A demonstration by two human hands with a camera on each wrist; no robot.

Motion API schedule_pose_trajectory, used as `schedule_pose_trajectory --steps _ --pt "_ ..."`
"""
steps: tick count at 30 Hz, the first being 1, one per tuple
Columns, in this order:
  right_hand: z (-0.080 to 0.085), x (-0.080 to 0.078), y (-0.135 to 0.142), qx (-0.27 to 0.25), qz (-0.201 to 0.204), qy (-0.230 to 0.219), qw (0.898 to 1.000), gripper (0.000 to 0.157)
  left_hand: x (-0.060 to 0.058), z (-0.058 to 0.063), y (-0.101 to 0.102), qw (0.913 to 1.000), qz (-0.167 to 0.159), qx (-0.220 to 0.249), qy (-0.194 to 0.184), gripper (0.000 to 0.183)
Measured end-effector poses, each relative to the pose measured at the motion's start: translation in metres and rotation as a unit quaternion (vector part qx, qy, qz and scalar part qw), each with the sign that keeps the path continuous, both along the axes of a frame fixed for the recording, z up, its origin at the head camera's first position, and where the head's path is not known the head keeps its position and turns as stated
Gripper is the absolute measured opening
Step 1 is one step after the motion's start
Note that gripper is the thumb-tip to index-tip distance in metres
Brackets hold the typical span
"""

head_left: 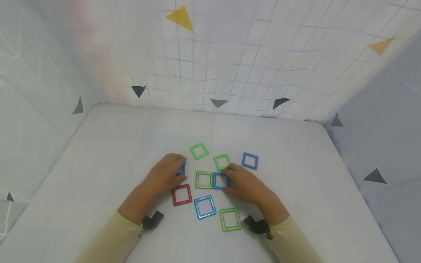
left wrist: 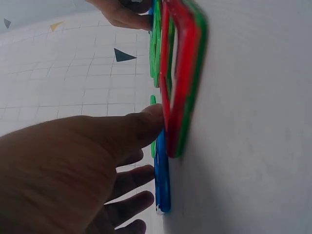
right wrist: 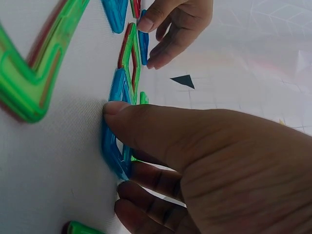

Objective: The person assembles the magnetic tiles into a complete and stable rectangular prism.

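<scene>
My left hand (head_left: 166, 173) holds a blue square magnetic tile (head_left: 182, 168) between thumb and fingers, covering much of it. In the left wrist view that blue tile (left wrist: 163, 187) lies flat, close to a red tile (left wrist: 183, 83) with a green layer beneath. My right hand (head_left: 245, 182) pinches a lighter blue square tile (head_left: 217, 180) by its edges, thumb on the near side. This tile stands edge to edge with a green square tile (head_left: 197, 179) on its left. The right wrist view shows the right thumb on the blue tile (right wrist: 111, 141).
Around the hands lie a red tile (head_left: 174, 197), a blue tile (head_left: 198, 209), a green tile (head_left: 223, 221), two green tiles farther back (head_left: 194, 153) and a blue one (head_left: 244, 160) at right. Grid-patterned fabric (head_left: 223, 44) rises behind the white tabletop (head_left: 296, 153).
</scene>
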State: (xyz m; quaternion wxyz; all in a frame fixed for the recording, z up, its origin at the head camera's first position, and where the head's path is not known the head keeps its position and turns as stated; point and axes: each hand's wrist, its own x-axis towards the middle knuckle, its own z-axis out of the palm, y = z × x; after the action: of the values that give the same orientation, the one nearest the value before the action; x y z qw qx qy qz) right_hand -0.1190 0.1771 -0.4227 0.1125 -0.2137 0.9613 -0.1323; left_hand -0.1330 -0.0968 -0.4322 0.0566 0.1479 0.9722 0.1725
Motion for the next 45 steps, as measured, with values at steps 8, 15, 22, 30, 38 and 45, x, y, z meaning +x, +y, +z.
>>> schedule_pose_trajectory --steps 8,15,22,30,38,45 --pt "0.000 0.000 0.000 0.002 0.002 0.001 1.000 0.056 -0.002 -0.002 -0.002 0.9999 0.005 -0.007 0.006 0.063" --pt "-0.001 -0.001 0.001 0.002 0.004 0.002 1.000 0.056 -0.001 -0.002 -0.003 0.9999 0.007 -0.003 0.013 0.060" --pt "-0.001 -0.001 0.001 -0.001 0.003 -0.004 1.000 0.056 0.001 0.001 -0.001 0.9999 0.010 0.001 0.014 0.062" --pt "0.001 0.000 0.000 -0.008 -0.003 -0.006 1.000 0.055 0.000 0.005 0.001 0.9999 0.011 0.012 -0.003 0.064" --pt "0.000 0.000 0.000 0.002 -0.001 -0.003 1.000 0.056 0.002 0.011 0.004 0.9985 0.015 0.046 -0.026 0.064" --pt "0.000 0.000 0.000 0.003 -0.005 -0.006 1.000 0.056 0.002 0.012 0.006 0.9973 0.022 0.057 -0.042 0.065"
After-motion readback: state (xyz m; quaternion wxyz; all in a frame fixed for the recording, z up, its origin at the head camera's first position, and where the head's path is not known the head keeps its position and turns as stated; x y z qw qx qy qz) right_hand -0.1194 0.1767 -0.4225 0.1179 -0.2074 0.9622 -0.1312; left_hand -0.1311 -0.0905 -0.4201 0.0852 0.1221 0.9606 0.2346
